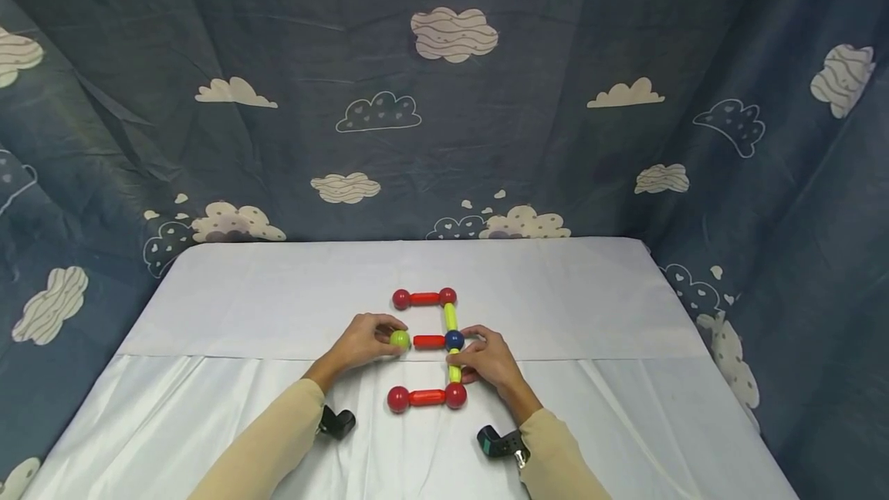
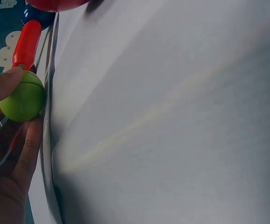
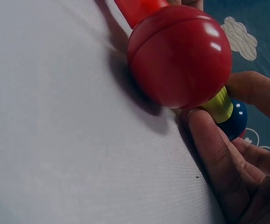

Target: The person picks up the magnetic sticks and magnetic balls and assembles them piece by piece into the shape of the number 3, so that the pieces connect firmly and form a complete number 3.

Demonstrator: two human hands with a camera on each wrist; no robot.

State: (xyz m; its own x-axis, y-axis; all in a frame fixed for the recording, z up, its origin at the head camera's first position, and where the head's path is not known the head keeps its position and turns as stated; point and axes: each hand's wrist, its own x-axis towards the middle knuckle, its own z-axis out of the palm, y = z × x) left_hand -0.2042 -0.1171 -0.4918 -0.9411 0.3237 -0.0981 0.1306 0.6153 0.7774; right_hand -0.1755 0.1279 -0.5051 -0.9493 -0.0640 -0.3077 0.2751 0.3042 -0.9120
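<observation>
My left hand point(image 1: 370, 339) pinches a lime-green ball point(image 1: 400, 340) between thumb and fingers. That ball is right at the free left end of a red rod point(image 1: 429, 342), which joins a blue ball point(image 1: 454, 340) on its right. My right hand point(image 1: 489, 359) grips the near yellow rod point(image 1: 454, 373) just below the blue ball, with a finger beside that ball. In the right wrist view the thumb point(image 3: 211, 140) lies along the yellow rod point(image 3: 219, 106), partly behind a large red ball point(image 3: 180, 56). The balls and rods form an E-like shape open to the left.
A far red rod point(image 1: 425, 298) with red balls at both ends joins the far yellow rod point(image 1: 451, 316). Closer to me lies another red rod point(image 1: 427, 397), also between two red balls. A white cloth covers the table point(image 1: 590, 292); a cloud-patterned curtain point(image 1: 528, 137) hangs behind.
</observation>
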